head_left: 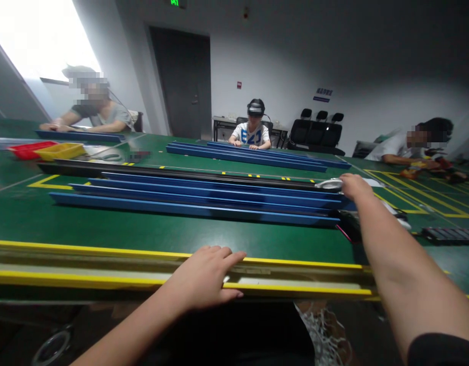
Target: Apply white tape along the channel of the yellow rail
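A long yellow-edged channel (85, 277) lies along the near edge of the green table. My left hand (209, 274) rests across it, fingers spread over the channel and nothing held. My right hand (354, 186) reaches out to the far right ends of the blue profiles (196, 207). Its fingers touch a shiny, silvery object (329, 184), perhaps a roll of tape, with fingertips partly hidden and blurred. Behind the blue profiles runs a long black profile (181, 176).
Beyond lie more blue profiles (245, 156), a red tray (30, 150) and a yellow tray (61, 151). A dark object (348, 224) sits by my right forearm, with a black rack (449, 235) farther right. Three people sit around the table.
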`<state>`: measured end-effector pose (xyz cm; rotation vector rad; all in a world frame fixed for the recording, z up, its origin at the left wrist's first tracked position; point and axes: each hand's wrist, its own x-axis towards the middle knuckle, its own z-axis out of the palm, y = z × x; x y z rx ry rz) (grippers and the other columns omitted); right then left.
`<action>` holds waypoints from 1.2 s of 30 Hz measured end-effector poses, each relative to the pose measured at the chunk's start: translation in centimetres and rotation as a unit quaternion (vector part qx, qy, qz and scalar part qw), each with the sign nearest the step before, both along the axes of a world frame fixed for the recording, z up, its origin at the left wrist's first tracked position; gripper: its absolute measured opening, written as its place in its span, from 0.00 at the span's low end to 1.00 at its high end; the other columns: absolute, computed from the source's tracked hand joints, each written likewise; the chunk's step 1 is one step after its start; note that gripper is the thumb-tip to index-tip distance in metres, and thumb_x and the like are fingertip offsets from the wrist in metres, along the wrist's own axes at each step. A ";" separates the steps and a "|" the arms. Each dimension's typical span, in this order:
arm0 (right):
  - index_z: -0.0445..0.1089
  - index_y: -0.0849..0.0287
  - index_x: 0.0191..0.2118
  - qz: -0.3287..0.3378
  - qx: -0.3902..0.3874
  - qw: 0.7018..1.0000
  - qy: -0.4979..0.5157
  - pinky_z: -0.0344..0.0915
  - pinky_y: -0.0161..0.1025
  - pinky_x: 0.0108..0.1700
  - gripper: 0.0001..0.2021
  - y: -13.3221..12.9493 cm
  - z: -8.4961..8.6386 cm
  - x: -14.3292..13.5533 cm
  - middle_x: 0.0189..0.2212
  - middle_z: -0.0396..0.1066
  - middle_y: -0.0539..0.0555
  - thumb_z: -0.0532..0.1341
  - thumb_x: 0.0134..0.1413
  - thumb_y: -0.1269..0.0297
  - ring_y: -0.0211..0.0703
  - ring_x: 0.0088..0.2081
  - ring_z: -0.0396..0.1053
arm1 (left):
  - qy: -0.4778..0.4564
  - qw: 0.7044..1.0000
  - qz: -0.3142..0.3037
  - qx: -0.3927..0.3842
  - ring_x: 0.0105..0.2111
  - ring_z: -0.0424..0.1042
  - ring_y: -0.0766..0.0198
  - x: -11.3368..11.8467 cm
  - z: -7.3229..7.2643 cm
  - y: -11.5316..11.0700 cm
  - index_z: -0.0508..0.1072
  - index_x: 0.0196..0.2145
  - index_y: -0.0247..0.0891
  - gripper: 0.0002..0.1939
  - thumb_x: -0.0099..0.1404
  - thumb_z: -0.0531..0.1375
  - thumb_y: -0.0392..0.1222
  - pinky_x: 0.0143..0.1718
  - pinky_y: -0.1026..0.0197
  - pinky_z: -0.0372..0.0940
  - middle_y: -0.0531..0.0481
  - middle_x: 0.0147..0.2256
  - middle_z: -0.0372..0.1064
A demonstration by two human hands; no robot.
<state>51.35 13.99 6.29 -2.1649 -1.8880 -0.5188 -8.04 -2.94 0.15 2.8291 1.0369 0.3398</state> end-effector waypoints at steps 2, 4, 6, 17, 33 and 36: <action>0.74 0.64 0.43 0.010 0.042 0.999 -0.008 0.56 0.48 0.53 0.15 -0.3 1.1 -0.9 0.50 0.69 0.65 0.53 0.53 0.74 0.52 0.51 0.61 | 0.000 1.000 -0.001 0.002 0.41 0.70 0.52 0.0 0.0 -0.1 0.59 0.61 0.51 0.38 0.55 0.61 0.62 0.43 0.53 0.61 0.47 0.42 0.71; 0.74 0.65 0.43 0.025 0.105 0.994 -0.007 0.56 0.47 0.53 0.14 -0.4 2.1 -2.5 0.47 0.70 0.66 0.54 0.55 0.71 0.52 0.49 0.62 | 0.002 1.000 -0.002 0.001 0.41 0.70 0.52 0.0 0.1 -0.1 0.59 0.61 0.51 0.38 0.55 0.61 0.61 0.43 0.52 0.61 0.47 0.42 0.71; 0.71 0.64 0.47 0.038 0.154 0.987 0.002 0.57 0.46 0.51 0.15 -0.7 3.1 -4.9 0.44 0.71 0.64 0.54 0.56 0.69 0.49 0.46 0.64 | 0.005 1.000 -0.002 -0.003 0.42 0.70 0.51 0.0 0.1 -0.1 0.59 0.61 0.52 0.38 0.55 0.61 0.61 0.44 0.52 0.61 0.48 0.43 0.71; 0.66 0.54 0.45 0.323 0.329 0.823 0.331 0.65 0.38 0.40 0.14 -5.1 5.9 -26.7 0.37 0.66 0.52 0.54 0.51 0.71 0.40 0.39 0.65 | 0.017 0.999 -0.002 -0.030 0.46 0.70 0.48 0.0 0.6 -0.4 0.59 0.62 0.50 0.39 0.55 0.59 0.64 0.47 0.50 0.61 0.45 0.47 0.71; 0.71 0.59 0.33 0.374 0.066 0.698 0.607 0.65 0.36 0.39 0.09 -1.9 -2.3 -36.4 0.30 0.72 0.50 0.55 0.44 0.69 0.37 0.34 0.68 | -0.278 0.930 0.087 -0.225 0.51 0.69 0.54 -0.2 -0.7 2.6 0.64 0.57 0.43 0.28 0.63 0.55 0.57 0.49 0.53 0.66 0.42 0.55 0.66; 0.70 0.58 0.32 0.378 0.049 0.664 0.643 0.65 0.36 0.38 0.07 -2.5 -2.4 -36.3 0.30 0.72 0.49 0.57 0.43 0.69 0.37 0.32 0.68 | -0.380 0.878 0.162 -0.243 0.55 0.65 0.51 1.1 -1.1 5.0 0.59 0.60 0.39 0.34 0.60 0.59 0.55 0.52 0.50 0.63 0.37 0.55 0.64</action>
